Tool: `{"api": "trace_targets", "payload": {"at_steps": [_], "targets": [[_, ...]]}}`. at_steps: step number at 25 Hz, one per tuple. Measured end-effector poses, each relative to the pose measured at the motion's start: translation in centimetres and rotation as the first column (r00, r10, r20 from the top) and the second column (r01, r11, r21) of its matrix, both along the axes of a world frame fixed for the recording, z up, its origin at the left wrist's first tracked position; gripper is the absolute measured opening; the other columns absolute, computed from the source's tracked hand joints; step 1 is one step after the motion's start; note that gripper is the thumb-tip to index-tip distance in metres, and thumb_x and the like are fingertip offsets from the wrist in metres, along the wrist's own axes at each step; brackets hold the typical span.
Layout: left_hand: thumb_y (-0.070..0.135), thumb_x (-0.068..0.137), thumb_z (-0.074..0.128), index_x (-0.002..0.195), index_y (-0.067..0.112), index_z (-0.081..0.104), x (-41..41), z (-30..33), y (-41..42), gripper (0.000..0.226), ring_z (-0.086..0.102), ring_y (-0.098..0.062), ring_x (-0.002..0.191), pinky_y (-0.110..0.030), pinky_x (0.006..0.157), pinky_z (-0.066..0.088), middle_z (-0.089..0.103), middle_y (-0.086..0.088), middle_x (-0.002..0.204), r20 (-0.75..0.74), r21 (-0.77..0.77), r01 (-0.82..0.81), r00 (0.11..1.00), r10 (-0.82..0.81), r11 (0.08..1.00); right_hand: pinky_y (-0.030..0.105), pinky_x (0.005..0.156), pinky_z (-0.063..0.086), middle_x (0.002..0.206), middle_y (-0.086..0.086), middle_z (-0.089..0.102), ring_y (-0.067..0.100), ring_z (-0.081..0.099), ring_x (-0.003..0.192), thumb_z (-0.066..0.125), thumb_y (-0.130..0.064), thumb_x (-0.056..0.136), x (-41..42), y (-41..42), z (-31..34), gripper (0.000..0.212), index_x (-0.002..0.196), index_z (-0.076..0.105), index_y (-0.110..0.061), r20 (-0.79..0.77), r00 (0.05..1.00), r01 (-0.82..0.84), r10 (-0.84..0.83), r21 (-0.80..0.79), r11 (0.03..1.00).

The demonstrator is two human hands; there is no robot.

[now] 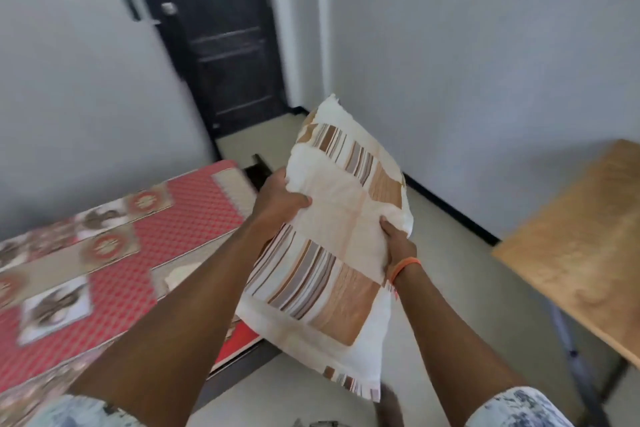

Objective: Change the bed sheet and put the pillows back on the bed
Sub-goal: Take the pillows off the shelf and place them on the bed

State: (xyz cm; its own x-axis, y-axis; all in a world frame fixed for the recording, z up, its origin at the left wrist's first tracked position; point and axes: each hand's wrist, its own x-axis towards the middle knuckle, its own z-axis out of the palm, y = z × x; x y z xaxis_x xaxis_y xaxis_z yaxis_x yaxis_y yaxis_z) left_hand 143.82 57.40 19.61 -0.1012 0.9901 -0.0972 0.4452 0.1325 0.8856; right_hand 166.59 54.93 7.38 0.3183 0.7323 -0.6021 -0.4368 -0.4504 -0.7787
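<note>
Head view looked down on a person holding a pillow point(332, 229) in the air with both hands, out over the floor point(433, 270) just beside the bed point(114, 253). The left hand point(282, 199) gripped the pillow's left edge, its thumb pressed across the top of the fabric and the other fingers hidden underneath. The right hand point(398, 246), with an orange band point(405, 269) at the wrist, pinched the right edge, its fingers curled into the cover. The pillow was cream with brown and grey striped patches, tilted with its far corner higher. The bed lay to the left, covered by a red patterned sheet point(180, 225). A wooden table point(581, 236) stood at the right, and a dark door point(221, 38), somewhat blurred, appeared shut in the far corner.
</note>
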Motion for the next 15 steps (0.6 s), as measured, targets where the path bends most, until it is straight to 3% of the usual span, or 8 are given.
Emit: {"api": "trace_targets", "payload": {"at_steps": [2,7,10,13,15], "targets": [[0.015,0.073,0.08,0.14,0.019,0.046,-8.5,1.0,-3.4,0.075,0.057,-0.022,0.108,-0.038,0.088,0.049,0.058,0.0,0.13,-0.071,0.003,-0.116,0.991,0.116,0.993,0.05,0.095,0.051,0.121,0.012,0.062,0.032,0.061,0.104,0.081,-0.048,0.072,-9.2,-0.8,-0.2,0.079,0.135,0.051,-0.011,-0.052,0.986,-0.161,0.16,-0.003,0.987],[0.015,0.076,0.078,0.146,0.02,0.038,-28.5,-0.1,-14.2,0.081,0.052,-0.025,0.125,-0.036,0.091,0.047,0.049,-0.003,0.146,-0.157,0.008,-0.41,0.9,0.406,0.912,0.055,0.1,0.047,0.124,0.016,0.064,0.036,0.06,0.112,0.073,-0.04,0.084,-31.5,-4.4,-1.7,0.056,0.13,0.059,-0.012,-0.155,0.807,-0.575,0.569,0.008,0.818],[0.014,0.077,0.077,0.147,0.018,0.039,-38.4,-1.6,-19.9,0.08,0.051,-0.027,0.128,-0.037,0.099,0.046,0.049,-0.005,0.147,-0.162,-0.022,-0.548,0.827,0.538,0.836,0.055,0.097,0.048,0.122,0.016,0.066,0.037,0.061,0.11,0.07,-0.04,0.087,-43.3,-6.6,-3.3,0.049,0.127,0.062,-0.013,-0.164,0.681,-0.724,0.713,-0.008,0.69],[0.014,0.076,0.078,0.143,0.016,0.044,-49.5,-2.2,-25.1,0.075,0.055,-0.027,0.123,-0.032,0.094,0.046,0.053,-0.006,0.142,-0.195,-0.04,-0.676,0.727,0.658,0.736,0.055,0.096,0.048,0.119,0.015,0.066,0.036,0.061,0.109,0.07,-0.039,0.087,-56.2,-9.5,-4.3,0.047,0.125,0.063,-0.014,-0.201,0.559,-0.824,0.805,-0.027,0.566],[0.018,0.075,0.078,0.139,0.017,0.047,-56.9,-2.1,-28.1,0.071,0.057,-0.028,0.119,-0.041,0.098,0.049,0.057,-0.005,0.136,-0.248,-0.05,-0.734,0.666,0.704,0.677,0.056,0.095,0.048,0.118,0.014,0.065,0.036,0.06,0.108,0.069,-0.04,0.087,-64.7,-11.4,-4.3,0.047,0.125,0.061,-0.014,-0.229,0.471,-0.879,0.852,-0.042,0.474]]}}
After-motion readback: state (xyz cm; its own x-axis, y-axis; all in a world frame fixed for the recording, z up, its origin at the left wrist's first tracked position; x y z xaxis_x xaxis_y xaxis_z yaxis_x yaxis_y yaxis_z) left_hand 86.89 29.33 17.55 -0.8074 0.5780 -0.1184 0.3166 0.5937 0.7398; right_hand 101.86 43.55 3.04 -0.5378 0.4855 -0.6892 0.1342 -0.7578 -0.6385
